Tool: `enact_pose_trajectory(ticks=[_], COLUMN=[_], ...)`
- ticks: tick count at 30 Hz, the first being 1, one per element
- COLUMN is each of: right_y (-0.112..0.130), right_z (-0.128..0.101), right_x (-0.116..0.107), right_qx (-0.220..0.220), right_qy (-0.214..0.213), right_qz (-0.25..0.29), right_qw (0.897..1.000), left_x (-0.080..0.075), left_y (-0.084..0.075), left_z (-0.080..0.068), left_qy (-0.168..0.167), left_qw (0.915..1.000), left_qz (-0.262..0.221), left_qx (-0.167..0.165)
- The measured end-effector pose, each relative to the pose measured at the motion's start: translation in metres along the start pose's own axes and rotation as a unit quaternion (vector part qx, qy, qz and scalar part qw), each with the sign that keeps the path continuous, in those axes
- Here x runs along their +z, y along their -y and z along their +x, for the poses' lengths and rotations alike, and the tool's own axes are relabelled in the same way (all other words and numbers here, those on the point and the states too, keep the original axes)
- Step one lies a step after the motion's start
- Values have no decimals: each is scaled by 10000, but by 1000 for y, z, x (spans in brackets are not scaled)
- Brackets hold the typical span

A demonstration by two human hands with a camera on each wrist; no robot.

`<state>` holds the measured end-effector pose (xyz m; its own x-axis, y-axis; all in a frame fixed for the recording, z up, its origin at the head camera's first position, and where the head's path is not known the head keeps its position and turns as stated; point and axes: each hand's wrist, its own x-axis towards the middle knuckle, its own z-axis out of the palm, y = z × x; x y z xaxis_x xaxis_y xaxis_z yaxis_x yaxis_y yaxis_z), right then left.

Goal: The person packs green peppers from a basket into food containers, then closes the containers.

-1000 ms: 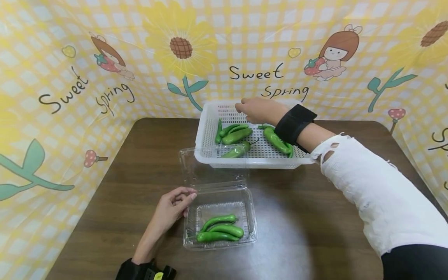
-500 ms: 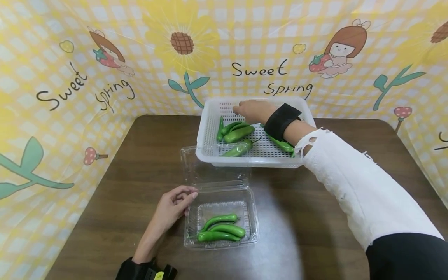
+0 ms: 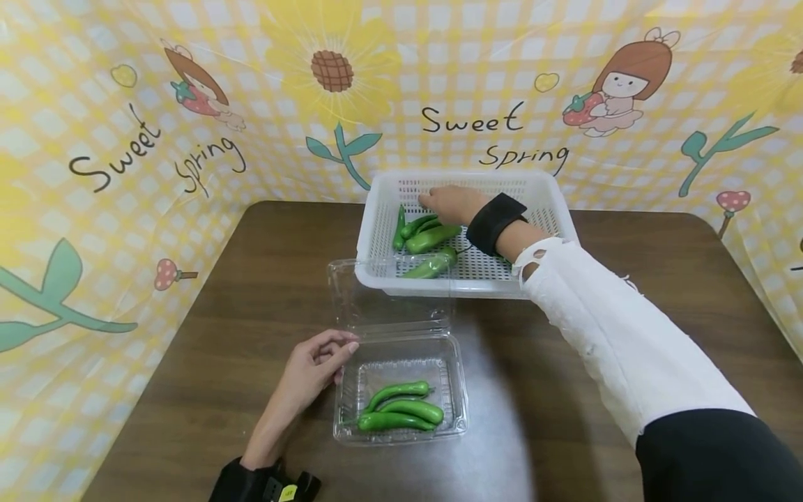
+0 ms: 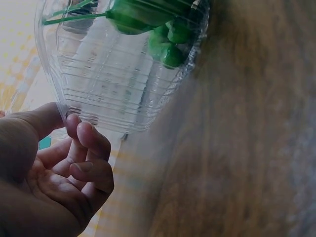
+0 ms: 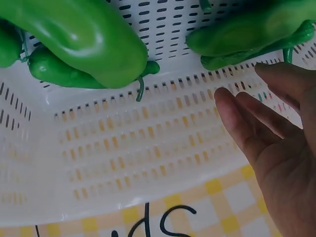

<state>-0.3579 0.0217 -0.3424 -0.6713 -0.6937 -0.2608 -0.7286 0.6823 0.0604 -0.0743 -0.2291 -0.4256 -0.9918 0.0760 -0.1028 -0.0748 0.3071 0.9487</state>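
Right hand [image 3: 448, 203] above 5 peppers [image 3: 428, 239]

You see glossy green peppers [image 3: 426, 239] in a white perforated basket [image 3: 552, 202], its wall patterned with rows of small slots. More green peppers [image 3: 398, 411] lie in a clear, colourless plastic box [image 3: 454, 411] with faint ribbing on its wall. The table [image 3: 251, 300] is dark brown with a wood grain. Your right arm wears a white sleeve [image 3: 615, 341] and a black wrist strap [image 3: 494, 222]. The backdrop [image 3: 125, 139] behind is yellow-and-white check, printed with yellow sunflowers, teal leaves, red mushrooms and black script reading "Sweet Spring".
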Motion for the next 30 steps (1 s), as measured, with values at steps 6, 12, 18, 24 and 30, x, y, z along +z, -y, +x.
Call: enact_pose_trajectory(ticks=[6, 12, 18, 24, 30], right_y=[1, 4, 5, 5, 3], right_z=[9, 14, 17, 22, 23], right_x=[13, 18, 20, 24, 28], right_qx=[-131, -135, -114, -79, -134], right_qy=[-171, -259, -169, -6, -1], right_qz=[-67, -20, -282, -535, -609], right_qw=[9997, 9996, 9994, 9985, 9981], left_x=[0, 0, 0, 0, 0], left_y=[1, 1, 2, 2, 1], left_z=[-1, -1, -1, -1, -2], left_qy=[-15, -7, -20, -24, -26], left_qw=[10000, 10000, 10000, 10000, 9999], left_qz=[-22, -48, -70, -77, -92], left_qx=[-70, -72, -43, -56, -65])
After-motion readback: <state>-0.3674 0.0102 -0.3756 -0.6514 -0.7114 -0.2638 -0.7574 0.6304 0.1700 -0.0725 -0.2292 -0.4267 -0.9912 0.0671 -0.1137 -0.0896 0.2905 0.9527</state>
